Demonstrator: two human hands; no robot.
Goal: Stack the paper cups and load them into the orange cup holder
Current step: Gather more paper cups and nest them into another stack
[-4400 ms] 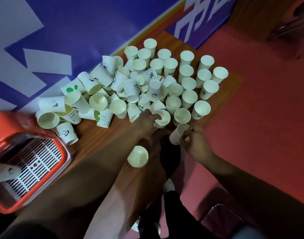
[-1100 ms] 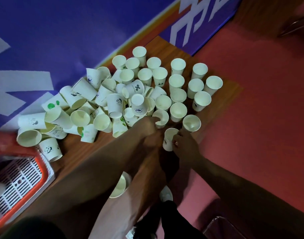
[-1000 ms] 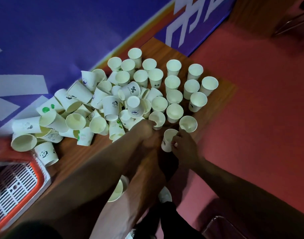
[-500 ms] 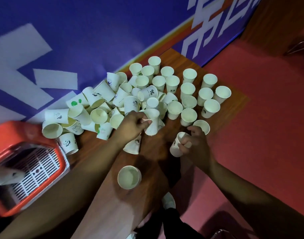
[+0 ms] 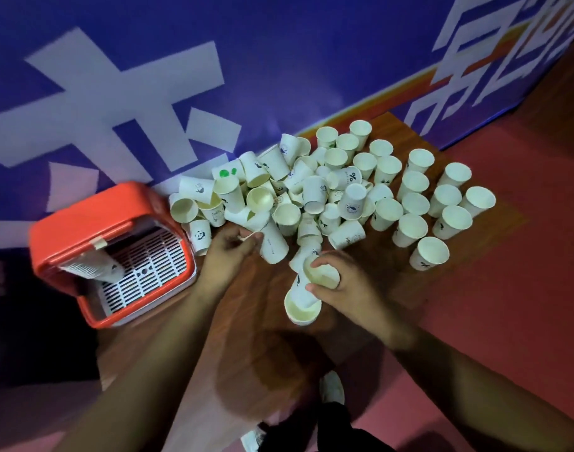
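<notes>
Banner (image 5: 148,60), blue with white lettering, standing behind wooden table (image 5: 370,256). Orange cup holder (image 5: 83,223) sitting at table's left end, loaded stack (image 5: 90,270) lying inside over white grille (image 5: 148,265). Paper cups (image 5: 315,194) lying tumbled just right of holder, upright rows (image 5: 416,184) standing further right. Right hand (image 5: 341,285) curling fingers round nested stack (image 5: 300,293), mouth facing camera. Left hand (image 5: 227,256) pinching tipped cup (image 5: 274,247) at pile's near edge.

One paper cup (image 5: 351,179) in the far middle of the pile bears a black "%" mark. The blue banner (image 5: 279,60) behind carries large white characters, cropped and unreadable.
</notes>
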